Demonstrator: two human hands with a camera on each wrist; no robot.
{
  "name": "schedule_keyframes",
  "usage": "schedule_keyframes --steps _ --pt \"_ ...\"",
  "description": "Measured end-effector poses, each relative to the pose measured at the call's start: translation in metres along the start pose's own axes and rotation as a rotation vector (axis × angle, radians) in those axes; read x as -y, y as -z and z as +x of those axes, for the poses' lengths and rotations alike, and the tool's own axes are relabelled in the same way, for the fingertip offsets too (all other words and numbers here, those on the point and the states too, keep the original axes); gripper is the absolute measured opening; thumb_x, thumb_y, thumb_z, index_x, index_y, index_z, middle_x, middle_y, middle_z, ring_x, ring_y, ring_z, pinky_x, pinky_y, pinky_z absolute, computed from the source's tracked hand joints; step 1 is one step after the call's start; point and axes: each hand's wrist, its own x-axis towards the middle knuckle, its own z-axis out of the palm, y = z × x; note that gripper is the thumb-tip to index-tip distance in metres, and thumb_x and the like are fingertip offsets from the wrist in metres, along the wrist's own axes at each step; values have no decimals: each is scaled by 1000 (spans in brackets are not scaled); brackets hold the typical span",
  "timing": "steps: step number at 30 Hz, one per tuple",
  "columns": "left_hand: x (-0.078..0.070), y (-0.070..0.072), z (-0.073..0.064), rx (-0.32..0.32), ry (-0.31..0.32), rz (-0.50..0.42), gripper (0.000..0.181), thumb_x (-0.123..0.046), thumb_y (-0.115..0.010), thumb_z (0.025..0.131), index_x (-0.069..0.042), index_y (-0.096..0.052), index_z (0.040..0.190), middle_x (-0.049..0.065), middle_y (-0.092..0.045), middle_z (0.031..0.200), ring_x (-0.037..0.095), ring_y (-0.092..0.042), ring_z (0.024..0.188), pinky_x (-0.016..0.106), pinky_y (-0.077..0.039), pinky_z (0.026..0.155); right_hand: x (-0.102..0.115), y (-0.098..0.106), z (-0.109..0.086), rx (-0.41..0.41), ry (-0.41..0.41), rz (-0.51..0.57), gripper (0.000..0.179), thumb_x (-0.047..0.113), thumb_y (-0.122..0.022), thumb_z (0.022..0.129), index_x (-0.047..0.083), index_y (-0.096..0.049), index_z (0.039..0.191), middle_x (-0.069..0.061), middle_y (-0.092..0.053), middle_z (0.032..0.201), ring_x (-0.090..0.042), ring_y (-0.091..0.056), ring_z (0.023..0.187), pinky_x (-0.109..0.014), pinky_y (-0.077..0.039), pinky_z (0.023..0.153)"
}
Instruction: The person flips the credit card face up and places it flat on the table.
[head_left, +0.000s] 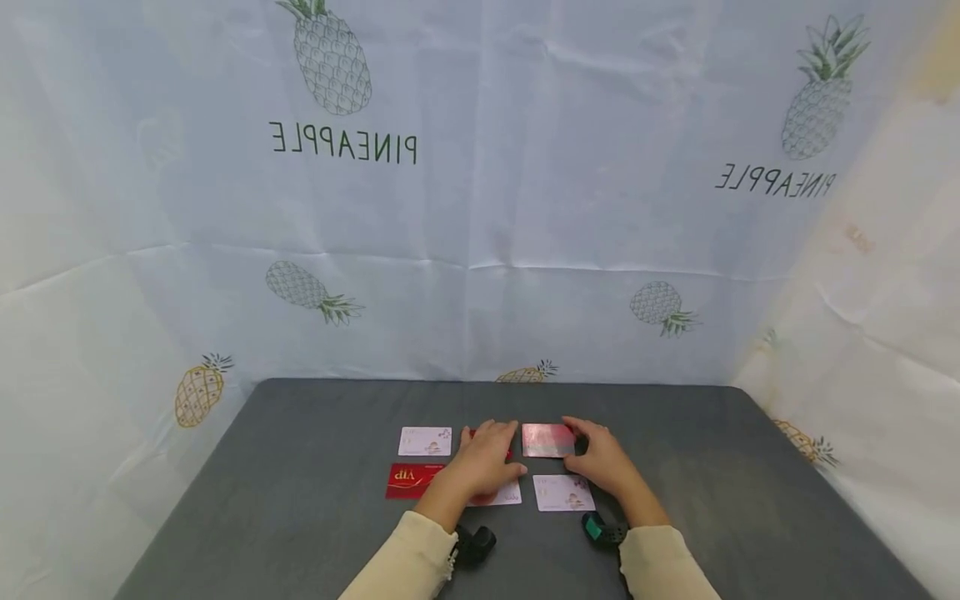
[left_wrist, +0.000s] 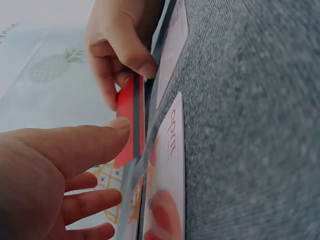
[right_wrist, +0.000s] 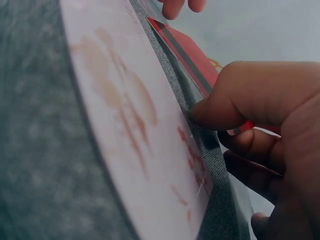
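My right hand (head_left: 606,465) pinches the right end of a red card (head_left: 546,439) between thumb and fingers. In the left wrist view this red card (left_wrist: 131,115) is tilted and shows a dark stripe along one long edge. My left hand (head_left: 483,462) reaches over the other cards with its fingers extended, the thumb overlapping the red card's near end in that view. Beneath the left hand is a white card (head_left: 510,495) with red print, partly hidden. Another red card (head_left: 472,432) lies mostly covered behind that hand. A pale card (head_left: 564,493) lies below the right hand.
On the left of the dark grey table (head_left: 300,500) lie a pale card (head_left: 424,442) and a red VIP card (head_left: 408,481). A white curtain (head_left: 465,200) printed with pineapples hangs behind the table's far edge. Black wrist cameras sit on both wrists.
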Motion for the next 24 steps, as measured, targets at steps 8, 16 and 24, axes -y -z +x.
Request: schedule_keyframes --steps 8,16,24 --pt "5 0 0 -46 -6 -46 81 -37 -79 82 -13 -40 150 7 -48 148 29 -36 142 68 -18 112 1 2 -5 21 -29 77 60 13 -77 73 14 -61 131 -1 -64 106 -20 -55 101 -47 -46 91" --pt "8 3 -1 -101 -20 -72 79 -35 -80 81 -16 -42 148 6 -50 146 29 -38 140 70 -18 111 10 2 -5 48 -13 145 63 17 -79 74 17 -60 134 -7 -63 127 -31 -53 123 -60 -42 100" --pt "8 4 1 -162 -47 -58 65 -32 -81 82 -17 -52 138 4 -55 139 29 -43 136 71 -20 109 15 4 -3 62 -5 168 61 15 -79 75 17 -60 133 -9 -60 133 -33 -51 128 -61 -39 104"
